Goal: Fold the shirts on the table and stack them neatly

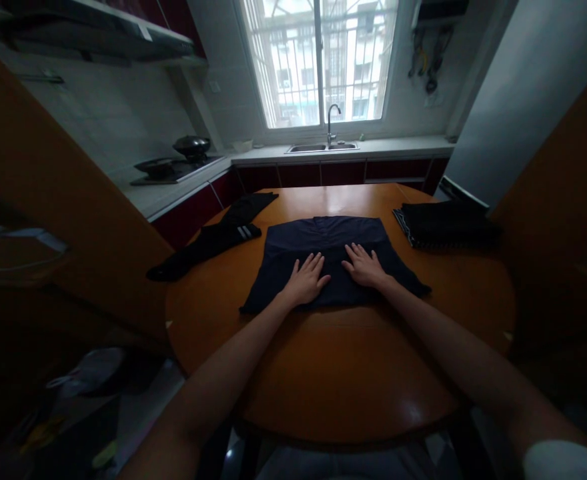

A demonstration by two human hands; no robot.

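A dark navy garment (pixel 323 233) lies spread in a folded shape on the round wooden table (pixel 343 373); its exact kind I cannot make out. Flat on its left part rests my left hand (pixel 306 280), fingers apart. My right hand (pixel 364 267) also lies flat on the cloth, a little further right, with its fingers spread. Neither hand grips anything. To the left, a black garment with two pale stripes (pixel 218 243) sprawls loosely over the table edge. On the right sits a stack of folded black cloth (pixel 443 223).
Behind the table runs a counter with a sink (pixel 322 148) and tap (pixel 330 123) under a barred window. A stove (pixel 173 170) with pans stands at the back left. Wooden panels flank both sides, and a pale fridge-like surface (pixel 508 100) rises at the right.
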